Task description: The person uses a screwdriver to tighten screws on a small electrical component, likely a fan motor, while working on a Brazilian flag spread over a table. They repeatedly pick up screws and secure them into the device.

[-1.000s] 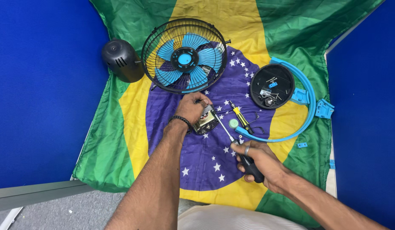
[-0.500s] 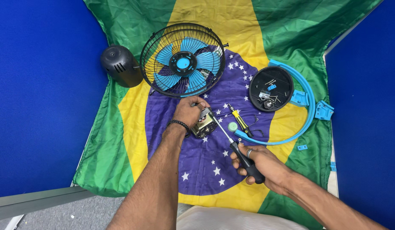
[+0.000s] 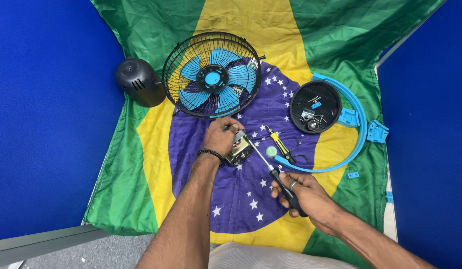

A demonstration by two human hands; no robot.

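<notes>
At frame centre, left hand (image 3: 222,137) gripping small fan motor (image 3: 239,149); right hand (image 3: 304,195) clasping black-handled screwdriver (image 3: 273,172), tip touching motor.

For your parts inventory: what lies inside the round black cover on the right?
Inside the black cover lie loose screws, a small blue clip and a few metal bits. Anything beneath them is hidden.

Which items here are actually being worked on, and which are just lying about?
In hand:
left hand holding the small motor
right hand gripping the black-handled screwdriver

Lying about:
fan cage with blue blades
black rear cover
round black base with screws
yellow screwdriver
</notes>
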